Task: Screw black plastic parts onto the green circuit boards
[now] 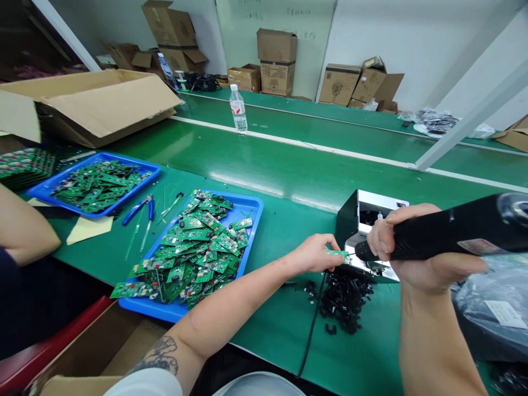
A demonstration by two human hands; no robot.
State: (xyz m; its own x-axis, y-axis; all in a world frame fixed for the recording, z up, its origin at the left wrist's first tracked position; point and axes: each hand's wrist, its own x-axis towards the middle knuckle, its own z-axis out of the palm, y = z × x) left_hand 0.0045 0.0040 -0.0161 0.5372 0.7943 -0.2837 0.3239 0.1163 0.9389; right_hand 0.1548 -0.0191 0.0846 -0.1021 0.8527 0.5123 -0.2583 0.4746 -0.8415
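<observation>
My left hand (pixel 317 254) pinches a small green circuit board (pixel 338 253) and holds it against a steel-and-black bench machine (pixel 363 220). My right hand (pixel 412 247) grips a thick black handheld power tool (pixel 445 231), its nose almost at the board. Below the machine lies a heap of small black plastic pieces (pixel 342 300) on the green bench (pixel 280 335). To the left, a blue tray (pixel 247 206) holds a loose pile of green circuit boards, and my left forearm passes close to its corner.
A co-worker's arm (pixel 25 231) rests at the left, near a second blue tray (pixel 142 184) of boards. Blue-handled pliers (pixel 142 209) lie between the trays. A black cable (pixel 313 324) runs down the bench. Behind stand an open cardboard box (pixel 94 104) and a water bottle (pixel 238 108).
</observation>
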